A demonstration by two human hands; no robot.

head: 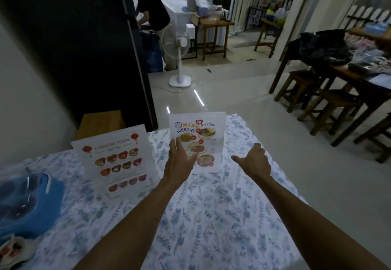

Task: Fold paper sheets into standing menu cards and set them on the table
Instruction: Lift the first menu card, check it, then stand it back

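Two folded menu cards stand on a table (211, 217) covered with a blue floral cloth. The Chinese food menu card (115, 162) stands at the left. A Thai menu card (203, 134) with food pictures stands near the table's far edge. My left hand (178, 159) is in front of the Thai card's lower left part, fingers spread, holding nothing; whether it touches the card I cannot tell. My right hand (255, 160) hovers to the right of that card, apart from it, fingers loosely curled and thumb out, with nothing in it.
A blue bag or box (27, 204) lies at the table's left edge, a plate (14, 250) below it. A wooden stool (101, 121) stands behind the table. Beyond are a white pedestal fan (178, 56), wooden tables and stools (330, 98), and a person (151, 11) at a counter.
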